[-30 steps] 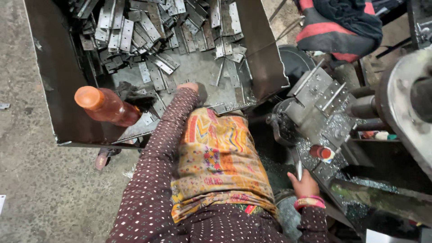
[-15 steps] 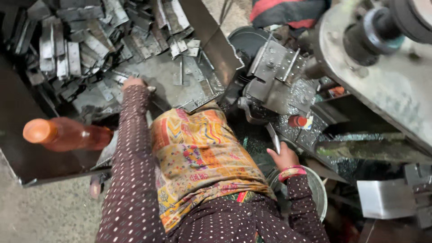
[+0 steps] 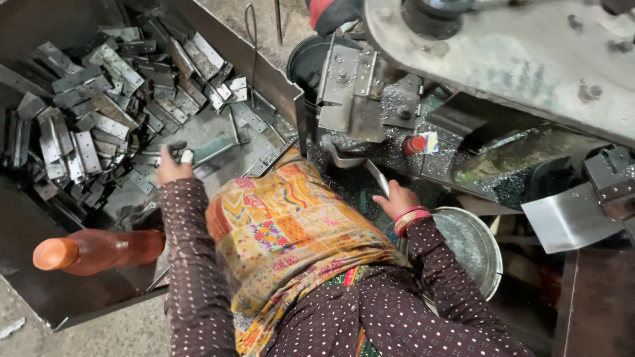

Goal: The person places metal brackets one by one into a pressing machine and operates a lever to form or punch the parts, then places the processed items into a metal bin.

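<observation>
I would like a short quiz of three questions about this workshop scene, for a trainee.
1. True or false: the left hand is in the tray of metal plates.
2. What does the right hand hold? A) a thin metal strip B) a hammer C) a cup
3. What colour is the bottle at the tray's near edge?

Key: 1 true; 2 A, a metal strip; 3 orange-brown.

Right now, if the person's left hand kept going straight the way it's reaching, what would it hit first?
The left hand points up into the metal tray. First in line looks like the heap of flat metal hinge plates just beyond its fingertips, though depth is hard to judge.
</observation>
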